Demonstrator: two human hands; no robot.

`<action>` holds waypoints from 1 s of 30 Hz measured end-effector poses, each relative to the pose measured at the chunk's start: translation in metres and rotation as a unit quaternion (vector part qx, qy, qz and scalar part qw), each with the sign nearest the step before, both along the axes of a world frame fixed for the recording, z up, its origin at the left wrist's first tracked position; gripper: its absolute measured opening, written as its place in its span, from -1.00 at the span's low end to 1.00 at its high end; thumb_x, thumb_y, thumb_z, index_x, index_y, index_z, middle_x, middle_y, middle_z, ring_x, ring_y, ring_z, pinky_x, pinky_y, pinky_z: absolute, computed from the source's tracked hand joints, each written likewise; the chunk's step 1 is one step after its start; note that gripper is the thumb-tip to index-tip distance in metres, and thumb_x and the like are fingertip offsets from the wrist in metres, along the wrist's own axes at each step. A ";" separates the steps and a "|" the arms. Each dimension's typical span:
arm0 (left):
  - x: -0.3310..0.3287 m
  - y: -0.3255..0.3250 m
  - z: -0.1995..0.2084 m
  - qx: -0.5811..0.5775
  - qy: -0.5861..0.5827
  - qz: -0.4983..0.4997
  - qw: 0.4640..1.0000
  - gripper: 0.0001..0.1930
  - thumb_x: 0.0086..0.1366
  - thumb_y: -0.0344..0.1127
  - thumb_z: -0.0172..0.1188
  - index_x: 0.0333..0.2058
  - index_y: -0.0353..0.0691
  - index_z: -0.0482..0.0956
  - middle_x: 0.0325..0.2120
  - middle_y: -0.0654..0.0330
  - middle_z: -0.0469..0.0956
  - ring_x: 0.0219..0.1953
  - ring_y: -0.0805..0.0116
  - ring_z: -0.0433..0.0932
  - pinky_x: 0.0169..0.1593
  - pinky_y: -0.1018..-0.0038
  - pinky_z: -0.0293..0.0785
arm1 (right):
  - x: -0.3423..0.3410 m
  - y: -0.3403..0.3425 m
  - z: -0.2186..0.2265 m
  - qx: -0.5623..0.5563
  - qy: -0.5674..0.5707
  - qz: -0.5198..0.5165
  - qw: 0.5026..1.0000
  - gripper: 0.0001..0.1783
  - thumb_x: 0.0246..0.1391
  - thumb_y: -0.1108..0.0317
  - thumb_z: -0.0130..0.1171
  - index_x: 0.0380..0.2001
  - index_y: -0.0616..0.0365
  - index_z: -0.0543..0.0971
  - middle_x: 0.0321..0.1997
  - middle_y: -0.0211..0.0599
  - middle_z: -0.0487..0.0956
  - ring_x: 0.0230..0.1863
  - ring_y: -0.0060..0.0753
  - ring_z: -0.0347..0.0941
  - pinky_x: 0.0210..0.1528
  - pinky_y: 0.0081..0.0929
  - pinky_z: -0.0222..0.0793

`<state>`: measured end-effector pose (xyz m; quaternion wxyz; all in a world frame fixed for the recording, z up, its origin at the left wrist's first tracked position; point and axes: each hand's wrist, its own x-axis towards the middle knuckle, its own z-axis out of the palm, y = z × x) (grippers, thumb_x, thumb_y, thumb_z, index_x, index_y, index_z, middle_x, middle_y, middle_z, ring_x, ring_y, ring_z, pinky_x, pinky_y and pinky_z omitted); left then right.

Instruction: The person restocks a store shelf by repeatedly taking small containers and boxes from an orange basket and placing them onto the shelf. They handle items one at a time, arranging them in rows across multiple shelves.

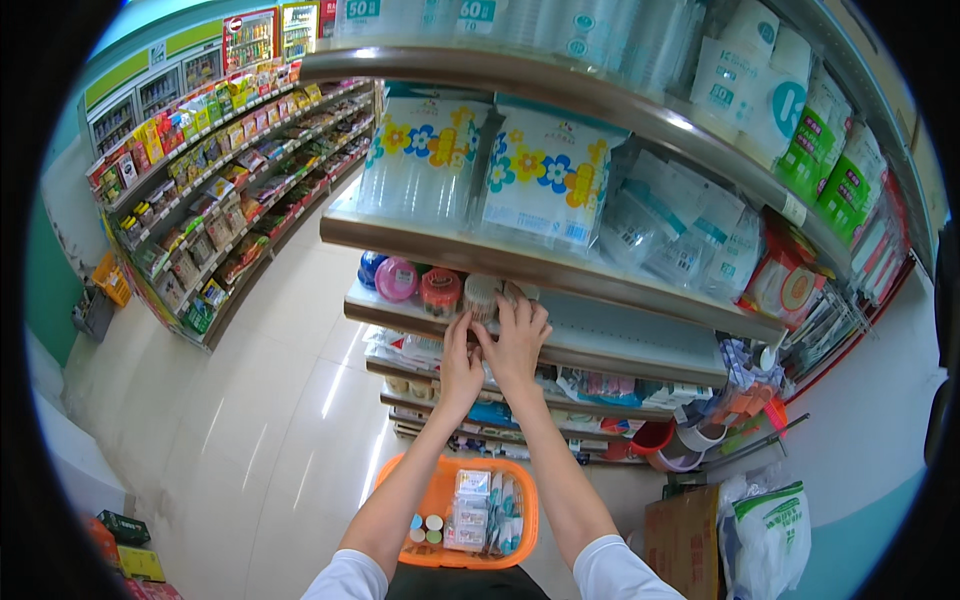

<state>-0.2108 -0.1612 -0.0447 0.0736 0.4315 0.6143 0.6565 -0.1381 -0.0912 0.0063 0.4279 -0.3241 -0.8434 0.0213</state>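
Observation:
Both hands are at a middle shelf (pixel 600 325), around a small clear round tub (pixel 481 296) with a pale lid. My left hand (pixel 459 362) has its fingers up against the tub's near left side. From the right, my right hand (pixel 514 342) closes on it, thumb toward the left hand and fingers bent over the right side. Behind those fingers, another pale-lidded tub is partly hidden. A red tub (pixel 440 291), a pink round pack (pixel 396 279) and a blue one (pixel 370 267) stand in a row to the left.
Below my arms is an orange basket (pixel 528 500) with small boxes, packets and several capped cylinders. Packs of plastic cups (pixel 545 180) fill the shelf above. Buckets (pixel 690 440), a cardboard box (pixel 680 540) and plastic bags (pixel 770 535) are at right. A snack shelf (pixel 215 200) lines the left aisle.

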 end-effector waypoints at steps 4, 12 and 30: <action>0.013 -0.033 -0.004 0.014 -0.002 -0.028 1.000 -0.55 0.28 -0.63 0.03 0.15 -0.30 0.44 0.02 -0.03 0.52 -0.12 0.08 0.60 -0.05 0.33 0.54 | 0.024 -0.038 -0.019 -0.039 0.092 0.132 0.986 -0.57 0.05 0.35 0.31 0.03 0.13 0.56 0.13 -0.19 0.49 0.11 0.03 0.38 0.10 -0.10 0.33; 0.044 -0.178 -0.123 -0.270 0.016 -0.073 0.960 -0.86 0.25 -0.41 0.24 -0.25 -0.30 0.66 -0.49 -0.04 0.62 -0.39 -0.08 0.62 -0.28 0.17 0.53 | 0.108 -0.157 -0.159 -0.250 -0.043 0.182 0.950 -0.84 0.19 0.33 0.22 -0.21 0.14 0.66 -0.30 -0.18 0.64 -0.29 -0.07 0.61 -0.30 -0.23 0.51; 0.113 -0.338 -0.316 -0.492 -0.025 -0.108 0.864 -0.71 0.11 -0.50 0.20 -0.14 -0.23 0.56 -0.27 -0.09 0.60 -0.19 -0.11 0.59 -0.16 0.07 0.54 | 0.143 -0.314 -0.369 -0.326 -0.399 0.195 0.834 -0.86 0.11 0.35 0.09 -0.34 0.13 0.59 -0.38 -0.15 0.67 -0.39 -0.04 0.65 -0.36 -0.09 0.56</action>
